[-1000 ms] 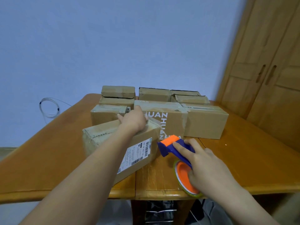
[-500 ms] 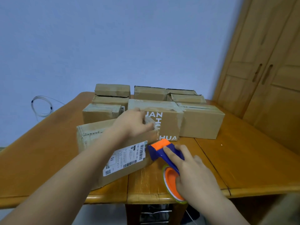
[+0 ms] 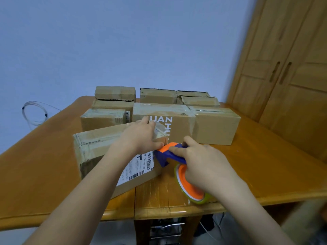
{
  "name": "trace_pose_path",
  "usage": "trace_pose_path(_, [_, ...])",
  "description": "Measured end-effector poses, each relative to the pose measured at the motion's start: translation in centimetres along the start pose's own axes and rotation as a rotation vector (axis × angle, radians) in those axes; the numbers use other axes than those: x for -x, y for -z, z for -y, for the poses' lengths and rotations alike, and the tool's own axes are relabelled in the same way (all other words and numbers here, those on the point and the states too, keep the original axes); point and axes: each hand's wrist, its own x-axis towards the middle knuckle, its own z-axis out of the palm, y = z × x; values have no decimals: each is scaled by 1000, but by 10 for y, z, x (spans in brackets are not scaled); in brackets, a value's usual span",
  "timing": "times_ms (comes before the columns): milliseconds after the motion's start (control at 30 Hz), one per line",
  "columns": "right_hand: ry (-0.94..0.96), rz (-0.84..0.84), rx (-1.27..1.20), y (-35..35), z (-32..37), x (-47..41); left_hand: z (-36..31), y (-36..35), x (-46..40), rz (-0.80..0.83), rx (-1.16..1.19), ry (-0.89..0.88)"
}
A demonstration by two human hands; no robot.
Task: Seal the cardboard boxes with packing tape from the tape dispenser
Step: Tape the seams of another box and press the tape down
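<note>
Item in hand: one long cardboard box [image 3: 99,147] with a white shipping label [image 3: 138,167], lying at an angle on the near part of the wooden table [image 3: 265,167], its right end just beside the tape dispenser [image 3: 177,161]. Left hand [image 3: 139,137]: laid on the box top at the right end, fingers fairly straight, pressing down a clear strip of packing tape [image 3: 160,129] that curls up at the far corner. Right hand [image 3: 200,163]: curled round the blue handle of the dispenser, orange head set against the box's end face, orange-hubbed roll hanging over the table's near edge. Progress, as judged: this box is at the start or end of a tape run across its right end; its top already shows glossy film, though glare makes it hard to tell new tape from old. Stock behind: a printed box [image 3: 164,121] and a plain box [image 3: 215,126] in the middle row look taped over; two of the boxes in the far rows show dark open seams and probably remain to be sealed. Not assessable: the box's far side and underside, the dispenser's cutting blade behind the fingers, the tape's free end. Also present: a coil of clear cable [image 3: 33,112] at the left and a wooden wardrobe [image 3: 286,68] at the right.
</note>
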Motion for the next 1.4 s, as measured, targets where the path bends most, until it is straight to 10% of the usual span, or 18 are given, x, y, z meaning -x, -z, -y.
trace_pose_path(567, [129,213,163,64,0,-53,-3,3,1,-3,12,27])
trace_pose_path(1100, [283,17,489,42,4,-26,-7,4,6,22,0,47])
trace_pose_path(1400, [244,232,50,1,-55,-21,-3,5,6,23,-8,25])
